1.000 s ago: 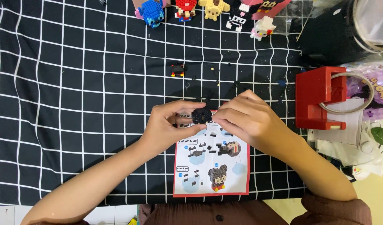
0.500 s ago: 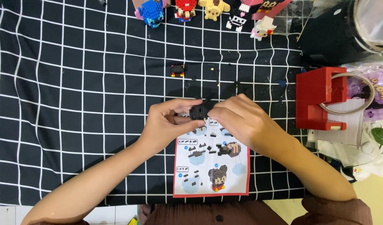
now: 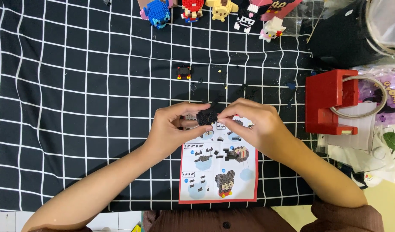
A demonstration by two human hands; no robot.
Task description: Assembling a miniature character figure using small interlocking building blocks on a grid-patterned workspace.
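A small black brick assembly (image 3: 207,117) sits mid-scene, held just above the far edge of the instruction sheet (image 3: 219,172), pinched between both hands. It looks light and stiff, made of tiny snap-together pcs, so prob fragile at the joints: squeeze wrong and bits pop off. Best grip seems to be on the flat sides w/ fingertips, low pressure, not on any loose stud ends. Left hand (image 3: 171,129) is closed narrow on the left side of the assembly, thumb below and fingers curled over it. Right hand (image 3: 253,124) is also narrow, fingertips pressed on the assembly's right and top; can't tell if it holds a separate tiny brick there. The sheet lies flat on the black grid cloth (image 3: 77,107), near edge by the person's body. Far of the hands, a small red-black-yellow brick piece (image 3: 183,71) stands alone, w/ loose dark bricks (image 3: 244,88) scattered to its right. Along the far edge is a row of approx 5 finished brick figures (image 3: 219,9). At right stands a red tape dispenser (image 3: 330,103), well apart from the hands.
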